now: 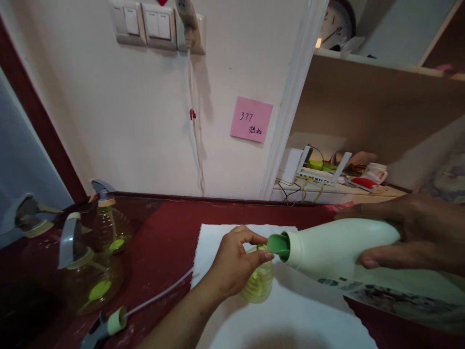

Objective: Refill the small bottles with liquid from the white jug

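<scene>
My left hand [241,261] grips the neck of a small clear yellow-green spray bottle [259,281] with no head on it. That bottle stands on a sheet of white paper [308,315]. My right hand [410,237] is wrapped round a large pale green jug [341,242], tipped nearly level. The jug's green pouring spout [279,245] meets the spray bottle's mouth, close to my left thumb. Whether liquid is flowing I cannot tell. A loose grey spray head [105,327] with its dip tube lies on the red table, left of my forearm.
Assembled spray bottles [85,271] stand on the table's left side. Behind the table is a wall with switches [158,25], a plugged-in cord [196,126] and a pink note [251,119]. A shelf at right holds a white router [317,174] and cables.
</scene>
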Action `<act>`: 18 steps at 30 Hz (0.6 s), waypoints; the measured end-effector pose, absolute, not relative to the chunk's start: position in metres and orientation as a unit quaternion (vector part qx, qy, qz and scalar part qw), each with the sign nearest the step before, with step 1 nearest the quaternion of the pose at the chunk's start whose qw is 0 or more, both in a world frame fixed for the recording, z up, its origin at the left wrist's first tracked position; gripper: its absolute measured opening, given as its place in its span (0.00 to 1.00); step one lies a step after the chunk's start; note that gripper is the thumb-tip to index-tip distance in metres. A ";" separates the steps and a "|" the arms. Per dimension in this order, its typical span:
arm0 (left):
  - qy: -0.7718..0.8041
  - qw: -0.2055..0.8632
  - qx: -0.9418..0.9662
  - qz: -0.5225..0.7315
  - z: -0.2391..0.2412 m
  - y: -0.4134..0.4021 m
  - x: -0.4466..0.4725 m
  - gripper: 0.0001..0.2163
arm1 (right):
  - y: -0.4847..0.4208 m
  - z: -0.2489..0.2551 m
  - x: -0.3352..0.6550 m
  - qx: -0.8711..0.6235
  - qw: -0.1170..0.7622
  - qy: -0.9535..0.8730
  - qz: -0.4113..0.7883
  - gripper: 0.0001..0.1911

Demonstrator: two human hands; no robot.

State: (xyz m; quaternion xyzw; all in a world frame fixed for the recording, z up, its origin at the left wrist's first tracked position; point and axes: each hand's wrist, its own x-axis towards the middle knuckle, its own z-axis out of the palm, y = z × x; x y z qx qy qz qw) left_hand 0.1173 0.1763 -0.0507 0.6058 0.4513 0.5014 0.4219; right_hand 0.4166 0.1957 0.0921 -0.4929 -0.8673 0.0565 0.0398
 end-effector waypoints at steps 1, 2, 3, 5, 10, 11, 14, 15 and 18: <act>0.449 0.423 0.605 0.503 -0.051 0.176 0.117 0.06 | 0.195 0.093 0.416 -0.496 0.040 -0.865 0.063 0.29; 0.448 0.423 0.606 0.503 -0.051 0.177 0.117 0.06 | 0.194 0.093 0.415 -0.499 0.038 -0.863 0.073 0.28; 0.449 0.422 0.607 0.503 -0.051 0.176 0.117 0.06 | 0.193 0.094 0.414 -0.504 0.035 -0.859 0.079 0.28; 0.452 0.421 0.607 0.501 -0.050 0.176 0.117 0.06 | 0.191 0.095 0.412 -0.514 0.019 -0.853 0.082 0.28; 0.454 0.422 0.609 0.495 -0.044 0.176 0.117 0.06 | 0.188 0.099 0.410 -0.524 0.006 -0.847 0.087 0.27; 0.453 0.419 0.613 0.494 -0.044 0.176 0.117 0.06 | 0.188 0.100 0.411 -0.521 0.004 -0.848 0.097 0.26; 0.451 0.415 0.619 0.491 -0.044 0.176 0.116 0.05 | 0.190 0.101 0.414 -0.514 -0.015 -0.849 0.122 0.25; 0.450 0.415 0.620 0.490 -0.044 0.176 0.116 0.05 | 0.190 0.102 0.414 -0.513 -0.018 -0.849 0.125 0.25; 0.451 0.417 0.620 0.488 -0.045 0.176 0.116 0.05 | 0.190 0.102 0.414 -0.512 -0.022 -0.847 0.141 0.26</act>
